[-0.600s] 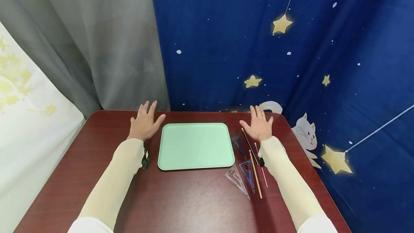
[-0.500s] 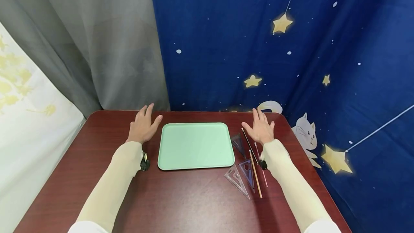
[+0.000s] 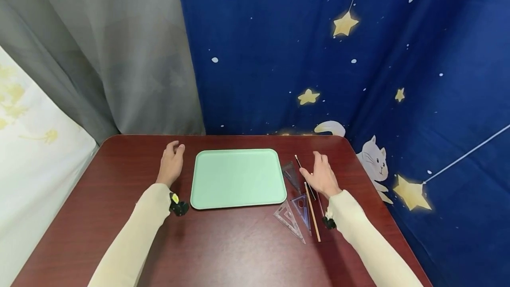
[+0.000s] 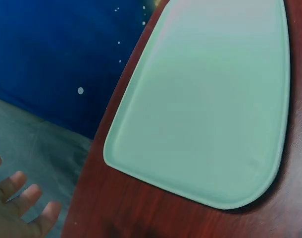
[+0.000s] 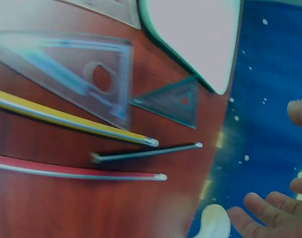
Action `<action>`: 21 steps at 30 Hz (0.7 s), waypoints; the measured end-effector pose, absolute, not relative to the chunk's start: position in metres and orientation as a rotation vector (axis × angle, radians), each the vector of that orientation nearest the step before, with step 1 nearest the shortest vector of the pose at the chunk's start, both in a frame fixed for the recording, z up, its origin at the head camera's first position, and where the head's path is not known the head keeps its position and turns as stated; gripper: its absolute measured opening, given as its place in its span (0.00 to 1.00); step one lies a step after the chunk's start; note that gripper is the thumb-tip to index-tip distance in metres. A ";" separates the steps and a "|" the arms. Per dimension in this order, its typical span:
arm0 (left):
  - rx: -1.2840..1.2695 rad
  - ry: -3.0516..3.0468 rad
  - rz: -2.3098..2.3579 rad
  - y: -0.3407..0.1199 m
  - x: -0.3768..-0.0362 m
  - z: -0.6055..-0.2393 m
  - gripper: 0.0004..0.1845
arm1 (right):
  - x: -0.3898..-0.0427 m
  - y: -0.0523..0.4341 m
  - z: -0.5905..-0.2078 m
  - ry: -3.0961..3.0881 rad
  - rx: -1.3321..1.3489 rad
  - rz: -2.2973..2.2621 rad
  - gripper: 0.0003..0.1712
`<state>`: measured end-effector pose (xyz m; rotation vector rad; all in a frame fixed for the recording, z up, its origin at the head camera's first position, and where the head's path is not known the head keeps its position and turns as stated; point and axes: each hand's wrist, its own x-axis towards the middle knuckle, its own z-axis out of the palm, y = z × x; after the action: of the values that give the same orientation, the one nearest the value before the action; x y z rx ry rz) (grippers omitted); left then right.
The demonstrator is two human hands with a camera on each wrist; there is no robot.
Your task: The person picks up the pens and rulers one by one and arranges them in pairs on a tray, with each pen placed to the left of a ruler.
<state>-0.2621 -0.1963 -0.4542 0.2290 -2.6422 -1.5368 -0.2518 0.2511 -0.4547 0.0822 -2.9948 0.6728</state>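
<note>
My left hand [image 3: 171,166] hovers left of the light green tray [image 3: 239,178], its fingers relaxed and holding nothing. In the left wrist view its spread fingers [image 4: 28,198] show at the lower left. My right hand [image 3: 322,177] is over the pencils right of the tray, with nothing in its grasp. Under and beside it lie a yellow pencil [image 5: 67,116], a red pencil [image 5: 81,170] and a black pencil [image 5: 151,152]. Between pencils and tray are three set squares: a clear one [image 3: 290,221], a blue-purple one [image 3: 302,209] and a dark one [image 3: 291,174].
All of it lies on a dark red wooden table [image 3: 223,251] with rounded far corners. Behind the table hang a grey curtain [image 3: 151,56] and a blue curtain [image 3: 263,56] printed with stars. White cloth [image 3: 36,176] hangs at the left.
Both hands have drawn back toward the person and lowered, their fingers less spread. The right hand now covers part of the pencils. The head view has shifted slightly; the tray and set squares stay put.
</note>
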 end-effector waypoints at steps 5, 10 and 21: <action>0.260 -2.677 -1.663 -0.201 -0.258 -0.468 0.34 | -0.232 0.257 -0.472 -2.967 -0.010 0.723 0.40; 0.346 -2.667 -1.744 -0.209 -0.254 -0.484 0.32 | -0.213 0.257 -0.486 -2.977 -0.119 0.763 0.30; 0.425 -2.551 -1.959 -0.199 -0.249 -0.506 0.30 | -0.176 0.267 -0.496 -2.994 -0.218 0.798 0.20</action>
<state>-0.2487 -0.1994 -0.5058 0.4252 -2.5515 -1.9589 -0.1759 0.2668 -0.4959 -0.2182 -2.9944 0.7984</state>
